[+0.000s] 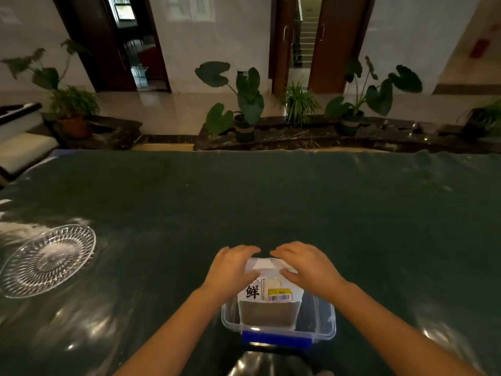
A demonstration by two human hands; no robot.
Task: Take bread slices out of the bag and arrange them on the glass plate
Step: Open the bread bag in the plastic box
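Observation:
A white bread bag (268, 299) with a black character and a yellow price label stands upright in a clear plastic box (324, 325) near the table's front edge. My left hand (233, 270) grips the bag's top from the left. From the right, my right hand (306, 264) holds the same top, its fingers curled over the far side. The bag's top looks folded shut, and no loose slices show. The cut-glass plate (47, 260) lies far to the left with nothing on it.
A dark green cloth (271, 199) covers the wide table. The box has a blue latch (276, 339) on its near side. Beyond the table's far edge are potted plants (244, 104) and dark doorways.

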